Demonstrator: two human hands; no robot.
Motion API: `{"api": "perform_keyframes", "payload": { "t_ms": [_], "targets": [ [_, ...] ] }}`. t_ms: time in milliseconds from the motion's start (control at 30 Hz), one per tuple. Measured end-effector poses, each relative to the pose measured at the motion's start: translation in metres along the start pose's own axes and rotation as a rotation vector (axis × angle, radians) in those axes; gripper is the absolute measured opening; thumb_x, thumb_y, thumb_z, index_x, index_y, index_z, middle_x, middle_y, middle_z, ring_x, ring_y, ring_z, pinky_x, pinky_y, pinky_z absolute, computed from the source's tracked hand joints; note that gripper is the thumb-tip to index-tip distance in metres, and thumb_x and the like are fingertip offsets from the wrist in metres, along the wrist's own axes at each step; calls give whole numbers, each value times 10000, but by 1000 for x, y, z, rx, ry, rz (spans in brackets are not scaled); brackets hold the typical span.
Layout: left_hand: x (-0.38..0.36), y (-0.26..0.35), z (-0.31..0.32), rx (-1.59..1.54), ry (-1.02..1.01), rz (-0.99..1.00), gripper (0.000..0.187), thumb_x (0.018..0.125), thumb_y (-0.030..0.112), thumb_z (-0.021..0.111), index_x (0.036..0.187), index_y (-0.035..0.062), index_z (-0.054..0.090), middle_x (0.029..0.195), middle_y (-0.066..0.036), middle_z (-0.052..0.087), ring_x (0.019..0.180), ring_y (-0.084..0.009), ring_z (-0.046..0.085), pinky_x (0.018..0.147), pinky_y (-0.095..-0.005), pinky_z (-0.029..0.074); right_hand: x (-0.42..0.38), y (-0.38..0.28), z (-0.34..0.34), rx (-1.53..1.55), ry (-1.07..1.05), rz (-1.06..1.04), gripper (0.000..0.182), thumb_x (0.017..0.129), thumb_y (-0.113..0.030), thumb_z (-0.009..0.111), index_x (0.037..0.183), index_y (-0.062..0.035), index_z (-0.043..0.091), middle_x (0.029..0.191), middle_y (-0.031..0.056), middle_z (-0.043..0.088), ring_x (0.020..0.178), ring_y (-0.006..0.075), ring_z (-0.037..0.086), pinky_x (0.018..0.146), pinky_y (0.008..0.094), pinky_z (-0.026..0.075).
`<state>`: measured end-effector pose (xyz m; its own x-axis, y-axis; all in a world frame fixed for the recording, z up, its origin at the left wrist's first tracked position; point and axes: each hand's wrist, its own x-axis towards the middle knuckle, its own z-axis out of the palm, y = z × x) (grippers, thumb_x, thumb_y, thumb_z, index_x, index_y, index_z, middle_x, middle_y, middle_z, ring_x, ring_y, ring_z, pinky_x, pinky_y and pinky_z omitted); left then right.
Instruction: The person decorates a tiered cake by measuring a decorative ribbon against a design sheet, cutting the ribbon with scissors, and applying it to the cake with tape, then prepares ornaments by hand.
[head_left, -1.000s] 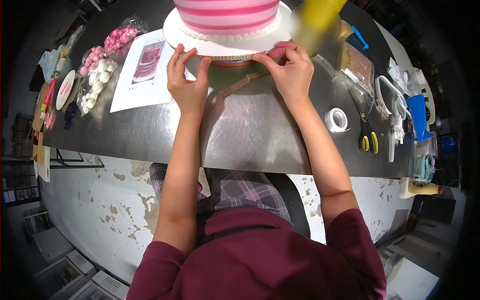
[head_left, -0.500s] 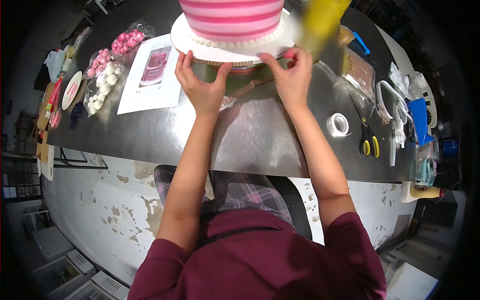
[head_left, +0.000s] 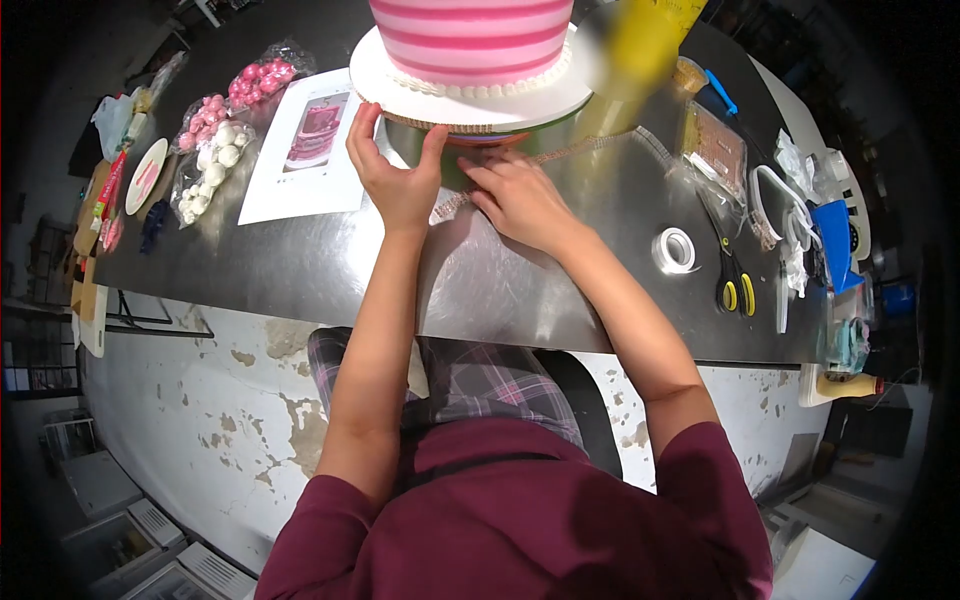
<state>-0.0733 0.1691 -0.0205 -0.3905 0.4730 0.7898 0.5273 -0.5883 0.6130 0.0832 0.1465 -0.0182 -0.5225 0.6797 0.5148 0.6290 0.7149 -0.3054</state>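
A pink-striped cake [head_left: 475, 40] with a white piped border sits on a round white cake board [head_left: 375, 70]. A sparkling rhinestone trim [head_left: 590, 147] runs along the board's front edge, and its loose length lies across the table. My left hand [head_left: 400, 190] presses the trim against the board's edge, its thumb and fingertips apart on the rim. Just below the board, my right hand [head_left: 525, 200] reaches over the loose trim with its fingers extended. Whether its fingertips touch the trim is hard to tell.
To the left lie a printed cake picture [head_left: 300, 165] and bags of pink [head_left: 262, 82] and white balls [head_left: 208, 175]. On the right are a tape roll [head_left: 675, 250], scissors [head_left: 735, 285], a packet [head_left: 715, 150] and a blue scraper [head_left: 838, 240]. A blurred yellow object [head_left: 650, 40] stands close behind.
My right hand has left the board's edge and moved down and left over the loose trim. My left hand keeps to the edge. The cake and board have shifted slightly right and down in view.
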Motion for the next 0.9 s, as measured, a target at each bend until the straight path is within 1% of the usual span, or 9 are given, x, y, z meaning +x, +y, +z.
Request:
{"api": "perform_keyframes", "payload": {
  "t_ms": [133, 167, 267, 400, 467, 667, 767, 867, 900],
  "targets": [
    [0, 6, -11, 85, -14, 27, 423, 653, 176, 774, 991, 33, 563, 1080, -139, 504, 1052, -284, 475, 885, -369, 389, 2, -4, -1, 4, -203, 75, 205, 804, -150, 564, 988, -72, 612, 965, 110, 571, 959, 278, 498, 870, 386, 387],
    [0, 6, -12, 77, 17, 49, 310, 666, 144, 763, 907, 45, 596, 1009, -115, 535, 964, -254, 517, 834, -346, 419, 0, -8, -3, 16, -226, 114, 200, 804, -149, 565, 984, -75, 613, 969, 109, 564, 950, 280, 499, 863, 386, 390],
    [-2, 3, -14, 41, 3, 26, 259, 676, 111, 751, 878, 38, 605, 942, -97, 551, 912, -241, 535, 799, -327, 432, -6, -7, -2, 69, -228, 179, 171, 805, -150, 566, 953, -76, 610, 994, 109, 537, 964, 287, 496, 866, 386, 390],
    [-3, 8, -14, 40, 18, 70, 201, 687, 84, 739, 823, 37, 598, 836, -69, 555, 786, -199, 529, 680, -284, 434, -9, -5, -7, 126, -247, 194, 141, 801, -136, 563, 910, -57, 601, 997, 112, 533, 991, 297, 489, 873, 391, 389],
    [-5, 9, -14, 33, 34, 67, 147, 681, 11, 700, 776, 34, 591, 781, -67, 550, 716, -179, 518, 634, -268, 427, -9, -7, -12, 128, -286, 189, 140, 797, -129, 561, 907, -52, 599, 1009, 117, 528, 995, 300, 486, 873, 390, 389],
    [-7, 17, -20, -44, -5, 55, 140, 660, -94, 610, 735, 23, 590, 742, -71, 544, 640, -156, 518, 578, -242, 435, -10, 4, -18, 219, -273, 113, 125, 793, -103, 546, 887, -28, 582, 865, 134, 570, 867, 295, 543, 774, 374, 431],
    [-12, 17, -19, -97, -87, 62, 165, 660, -114, 591, 762, 15, 611, 777, -86, 572, 633, -145, 542, 556, -223, 452, -12, 3, -36, 436, -101, 249, 133, 810, -79, 525, 913, -14, 579, 791, 97, 583, 743, 221, 565, 689, 316, 446],
    [-15, 22, -12, -153, -177, 100, 198, 665, -115, 588, 807, 16, 633, 814, -100, 601, 662, -147, 564, 565, -225, 458, -12, 8, -53, 538, -70, 373, 152, 832, -64, 504, 953, -9, 579, 803, 51, 581, 696, 129, 530, 656, 255, 432],
    [-18, 27, -10, -183, -210, 60, 187, 696, -95, 599, 846, 6, 644, 842, -105, 620, 681, -138, 582, 581, -217, 471, -12, 13, -51, 577, -55, 382, 161, 864, -101, 514, 980, -12, 583, 808, -6, 567, 699, 59, 477, 643, 218, 410]
  ]
}}
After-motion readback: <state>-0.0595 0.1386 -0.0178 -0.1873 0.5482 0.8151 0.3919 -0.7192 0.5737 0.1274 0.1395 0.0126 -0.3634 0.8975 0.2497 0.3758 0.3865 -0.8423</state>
